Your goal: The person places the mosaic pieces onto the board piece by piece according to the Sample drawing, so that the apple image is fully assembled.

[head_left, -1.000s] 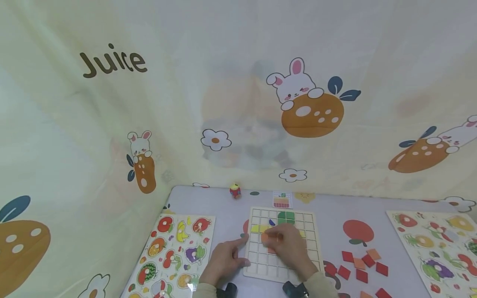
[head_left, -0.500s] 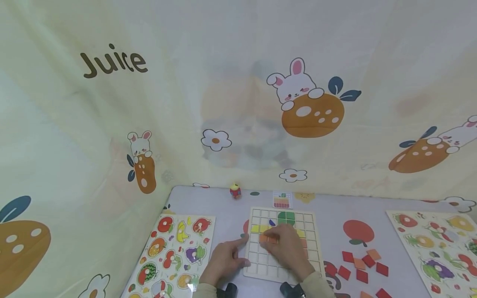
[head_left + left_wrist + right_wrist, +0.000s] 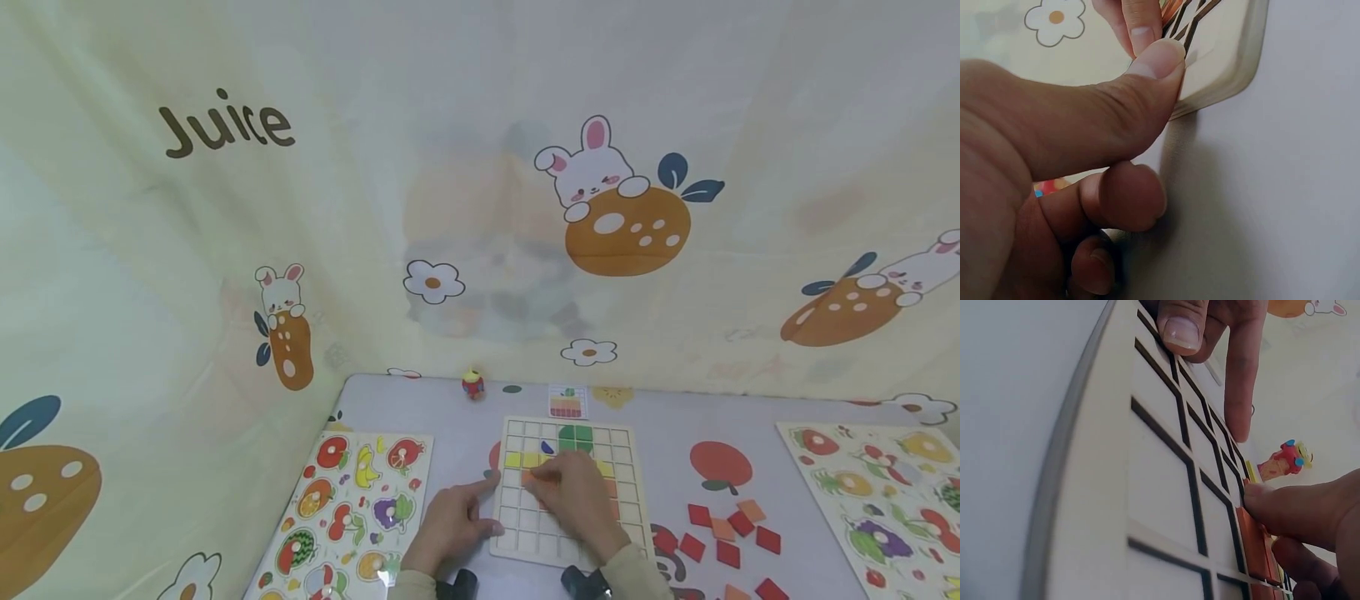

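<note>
In the head view, my right hand reaches over the pale grid board, its thumb and index finger pinching an orange square tile at the left of a row. That tile lies just below a row of yellow tiles. The right wrist view shows the thumb against orange tiles in the grid. My left hand rests at the board's left edge, index finger extended and thumb on the rim. Green tiles and a blue piece sit higher on the board. My right hand covers the middle cells.
Loose red and orange tiles lie right of the board. A small picture card and a toy figure stand behind it. Fruit puzzle boards flank the table, one at left and one at right.
My right hand has shifted slightly left and settled over the orange row, where its fingers now close on the leftmost tile. The left hand has stayed at the board's edge.
</note>
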Demonstrator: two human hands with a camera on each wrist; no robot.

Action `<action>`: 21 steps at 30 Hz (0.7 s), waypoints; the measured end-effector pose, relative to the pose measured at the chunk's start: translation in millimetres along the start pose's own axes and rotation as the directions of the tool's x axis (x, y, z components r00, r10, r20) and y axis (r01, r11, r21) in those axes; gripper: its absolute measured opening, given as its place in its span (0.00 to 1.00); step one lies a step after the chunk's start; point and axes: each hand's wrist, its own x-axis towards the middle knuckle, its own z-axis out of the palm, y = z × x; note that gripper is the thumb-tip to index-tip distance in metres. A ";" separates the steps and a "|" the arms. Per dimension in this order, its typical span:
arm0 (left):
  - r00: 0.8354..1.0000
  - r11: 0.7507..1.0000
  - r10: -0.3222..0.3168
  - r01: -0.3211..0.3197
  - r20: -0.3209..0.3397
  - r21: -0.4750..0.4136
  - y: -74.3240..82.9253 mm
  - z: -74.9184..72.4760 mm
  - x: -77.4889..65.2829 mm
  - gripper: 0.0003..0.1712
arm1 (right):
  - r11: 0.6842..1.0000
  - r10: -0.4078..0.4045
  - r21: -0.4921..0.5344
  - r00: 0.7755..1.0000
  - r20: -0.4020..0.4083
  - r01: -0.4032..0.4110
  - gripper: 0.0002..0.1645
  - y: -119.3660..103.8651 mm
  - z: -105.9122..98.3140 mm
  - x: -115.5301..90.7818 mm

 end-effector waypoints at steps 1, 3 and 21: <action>1.000 1.000 0.003 -0.003 -0.003 0.003 -0.1 -0.2 0.0 0.42 | 1.000 -0.002 0.002 1.000 0.001 0.002 0.09 -0.4 -0.4 0.0; 1.000 1.000 0.011 -0.011 -0.006 0.008 -0.5 -0.7 -0.2 0.42 | 1.000 -0.006 0.004 1.000 0.006 0.006 0.09 -0.9 -1.3 -0.1; 1.000 0.999 0.019 -0.018 -0.020 0.038 -1.3 2.1 1.5 0.43 | 0.984 0.177 0.038 0.983 -0.051 -0.175 0.29 69.0 -97.2 -9.4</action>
